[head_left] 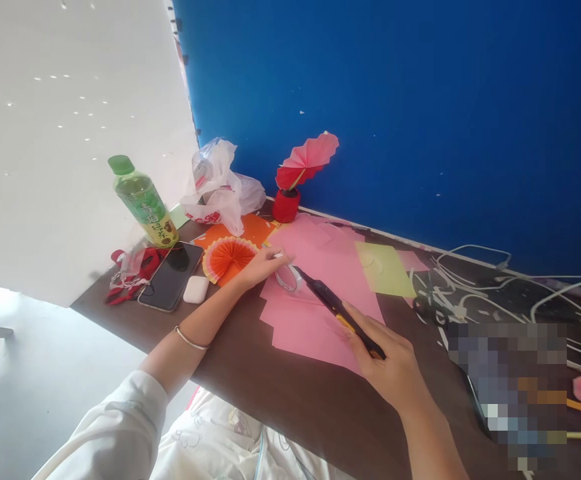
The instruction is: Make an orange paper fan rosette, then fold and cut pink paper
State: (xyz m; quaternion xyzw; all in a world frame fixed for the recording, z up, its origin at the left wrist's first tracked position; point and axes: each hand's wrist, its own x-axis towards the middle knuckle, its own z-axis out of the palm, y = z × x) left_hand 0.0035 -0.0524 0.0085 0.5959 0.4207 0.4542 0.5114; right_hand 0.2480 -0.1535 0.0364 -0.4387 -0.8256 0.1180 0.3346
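Note:
My left hand (263, 265) pinches a roll of clear or white tape (297, 280) standing on its edge. In my right hand (387, 360) is a long black-and-yellow tool that looks like a utility knife (327, 298); its front end points at the tape roll and is close to it or touching it. Beneath both lie pink paper sheets (300, 337), overlapping on the dark table (290, 393). Just left of my left hand lies an orange pleated paper fan (230, 259) with a pale pink and yellow border, partly behind my wrist.
On the left are a green-capped drink bottle (143, 203), a phone (171, 277) and a white earbud case (196, 289). Behind stand a plastic bag (220, 190) and a red pot (286, 207) with a pink paper fan (310, 160). Yellow paper (384, 269) and tangled white cables (495, 300) lie right.

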